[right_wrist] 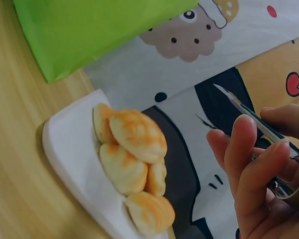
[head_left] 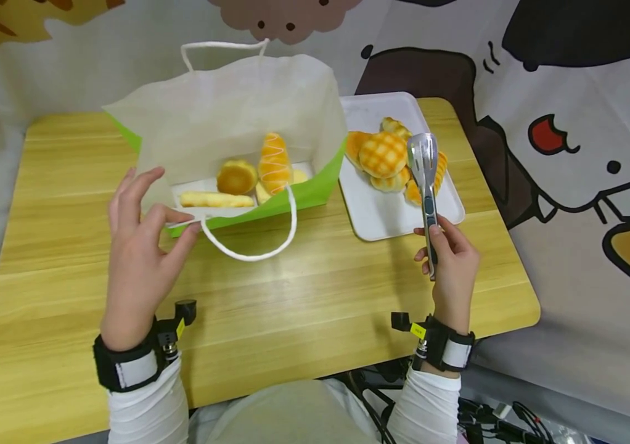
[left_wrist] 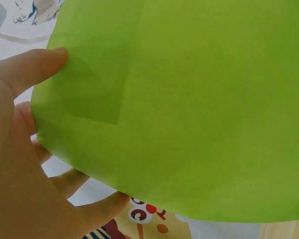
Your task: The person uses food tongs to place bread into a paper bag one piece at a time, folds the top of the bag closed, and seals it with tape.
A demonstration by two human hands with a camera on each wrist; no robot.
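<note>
My left hand (head_left: 145, 240) pinches the near rim of a green paper bag (head_left: 315, 188) between thumb and fingers, beside its white rope handle (head_left: 248, 256). Through the bag's wide mouth several breads show, among them a round bun (head_left: 236, 177), a bread stick (head_left: 216, 199) and an iced roll (head_left: 275, 163). My right hand (head_left: 450, 259) grips metal tongs (head_left: 425, 179) by their handles. In the right wrist view the tong tips stand apart with nothing between them. In the head view the tongs overlap several breads (head_left: 383, 154) heaped on a white tray (head_left: 376, 222).
All of this stands on a wooden table (head_left: 270, 333) with rounded corners. A cartoon-printed cloth (head_left: 570, 135) hangs behind it and to the right. Black cables (head_left: 531, 419) lie below the table's front edge. The bag stands just left of the tray.
</note>
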